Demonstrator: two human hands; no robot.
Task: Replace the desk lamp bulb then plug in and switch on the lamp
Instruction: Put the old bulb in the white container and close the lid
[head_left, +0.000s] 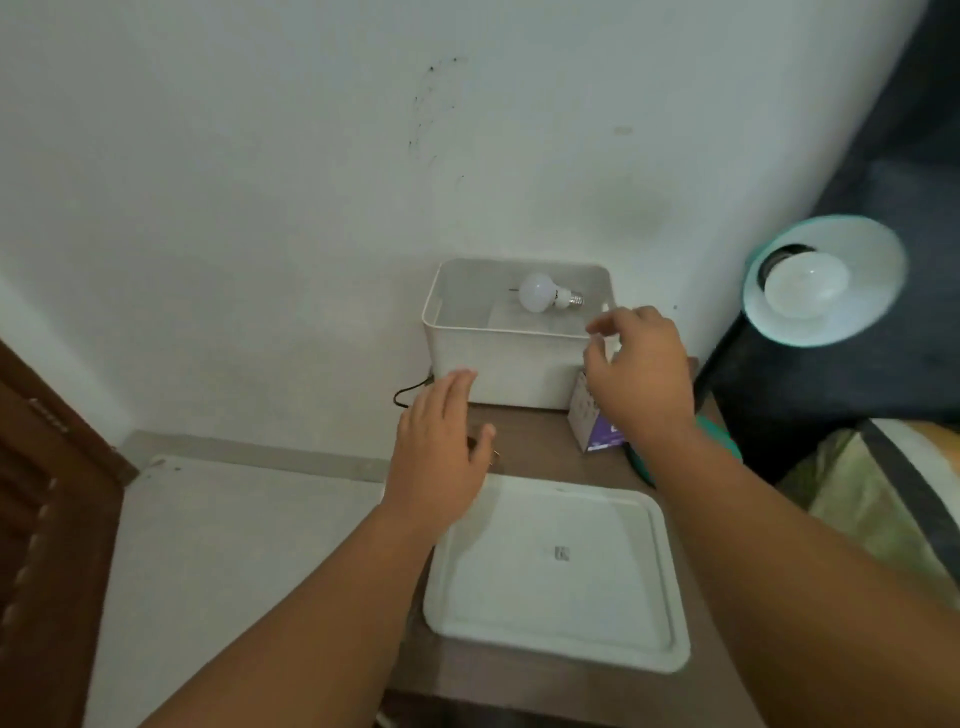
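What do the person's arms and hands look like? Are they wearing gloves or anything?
No gloves. Both the left hand and the right hand are bare, and both forearms are bare as far as the picture shows, with no sleeves in view. No watch, ring or bracelet shows. The picture is a bit blurry, so small details could be missed.

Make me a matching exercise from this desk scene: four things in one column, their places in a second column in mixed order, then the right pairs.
Things:
1. loose bulb
2. fitted bulb
3. lid
4. purple carton

Places:
A. flat on the desk, nearest the person
B. lying inside the white bin
C. standing under the right hand, beside the bin
D. in the teal lamp shade

Pairs: 1-B, 2-D, 3-A, 4-C
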